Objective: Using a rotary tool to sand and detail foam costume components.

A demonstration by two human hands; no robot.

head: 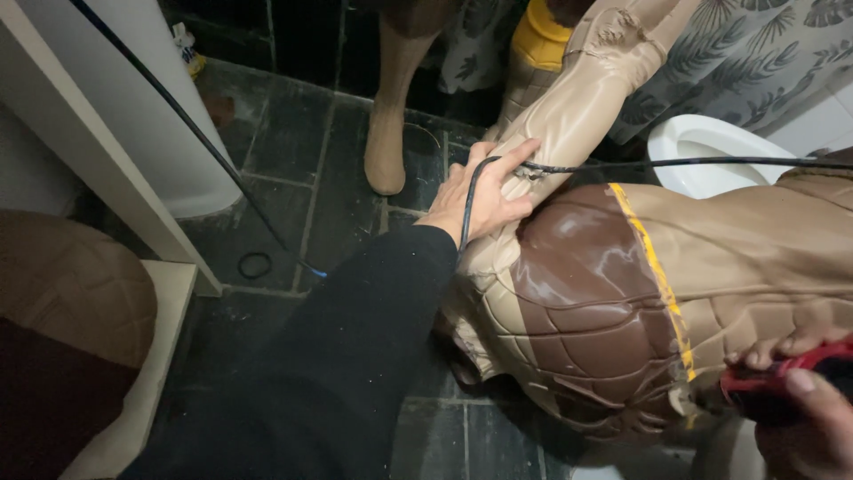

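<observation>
A large tan and brown figure with a web-like relief and a yellow stripe lies across the middle and right. My left hand, in a black sleeve, presses flat on the figure's raised tan arm, and a black cable runs under its fingers. At the lower right edge my right hand grips a red and black power tool whose tip meets the figure's brown part.
The floor is dark tile. A white panel stands at the left, with a brown rounded object below it. A white bowl-shaped fixture sits behind the figure. A patterned curtain hangs at the top right. A tan leg-shaped piece stands upright.
</observation>
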